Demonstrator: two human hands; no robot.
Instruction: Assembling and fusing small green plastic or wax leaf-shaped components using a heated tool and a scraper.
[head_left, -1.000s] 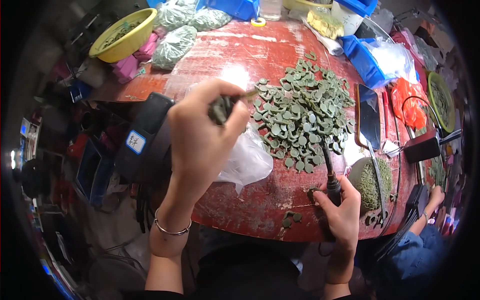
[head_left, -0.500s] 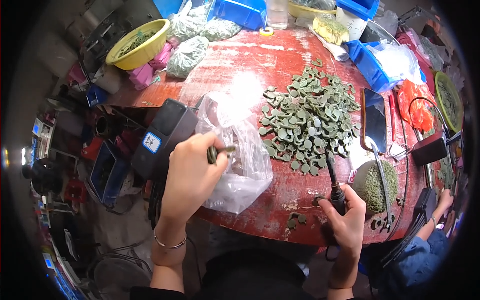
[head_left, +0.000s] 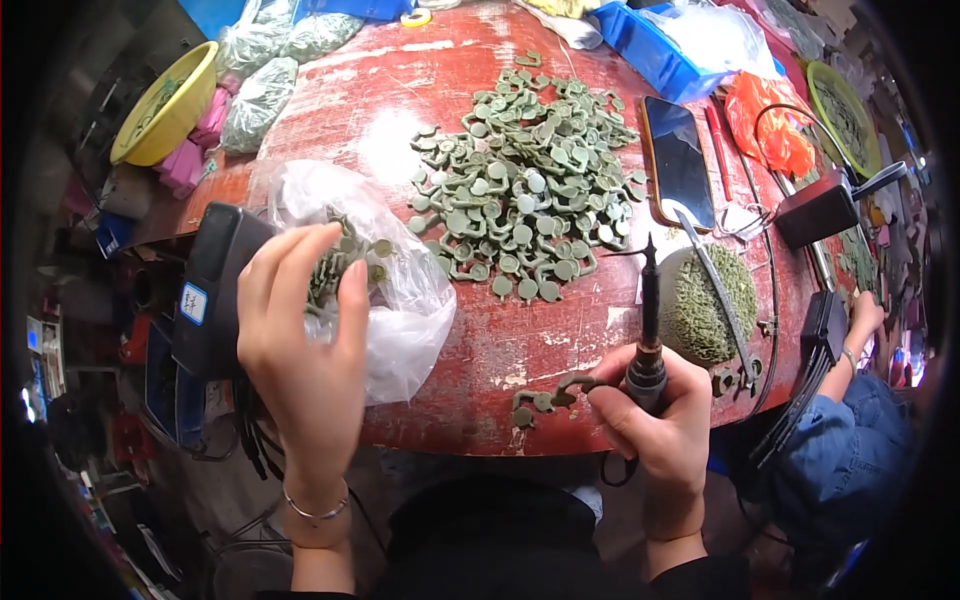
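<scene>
My left hand (head_left: 305, 330) is open over a clear plastic bag (head_left: 405, 345), thumb and fingers spread. Small green pieces (head_left: 378, 262) show at its fingertips, in the mouth of the bag. Wrapped in my right hand (head_left: 665, 415) is a soldering iron (head_left: 650, 315) with a black grip and a thin tip pointing up. Between that hand's thumb and finger sticks out a curved green piece (head_left: 574, 385). Next to it, a few similar loose pieces (head_left: 527, 408) lie near the table edge. A big pile of green disc-ended pieces (head_left: 525, 190) covers the table's middle.
Right of the pile lie a phone (head_left: 680, 165), a red pen (head_left: 718, 150) and a green crumb-covered mound (head_left: 715, 305) with tweezers (head_left: 715, 270) across it. A black box (head_left: 225, 290) stands left of the bag. Another person's hand (head_left: 866, 315) is at far right.
My left hand has opened from a pinch, and the green pieces it held are now apart from it at the bag. My right hand has tilted the iron more upright. The view has shifted rightward.
</scene>
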